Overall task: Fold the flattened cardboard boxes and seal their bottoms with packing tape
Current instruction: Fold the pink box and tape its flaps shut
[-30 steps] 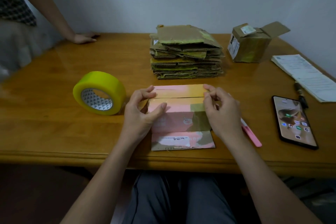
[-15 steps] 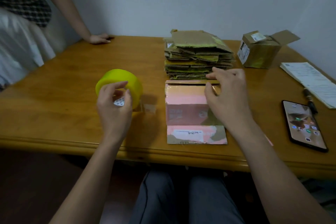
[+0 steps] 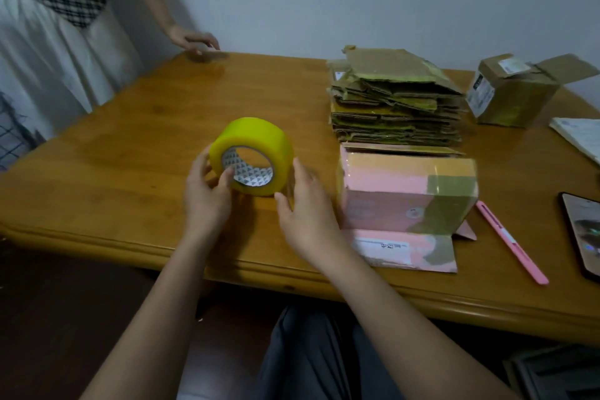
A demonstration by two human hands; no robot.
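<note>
A yellow roll of packing tape stands on edge on the wooden table. My left hand grips it, thumb inside the core. My right hand is at the roll's right side, and its thumb and fingers appear to pinch the clear loose tape end. To the right stands a folded pink cardboard box, closed flaps on top and one flap lying flat toward me; neither hand touches it. Behind it lies a stack of flattened brown boxes.
A brown box with an open flap stands at the back right. A pink cutter, a phone and papers lie at the right. Another person stands at the left, a hand at the table's far corner.
Both hands left the pink box. My left hand took hold of the tape roll, then my right hand moved left to the roll's loose end. The other person's hand lifted slightly.
</note>
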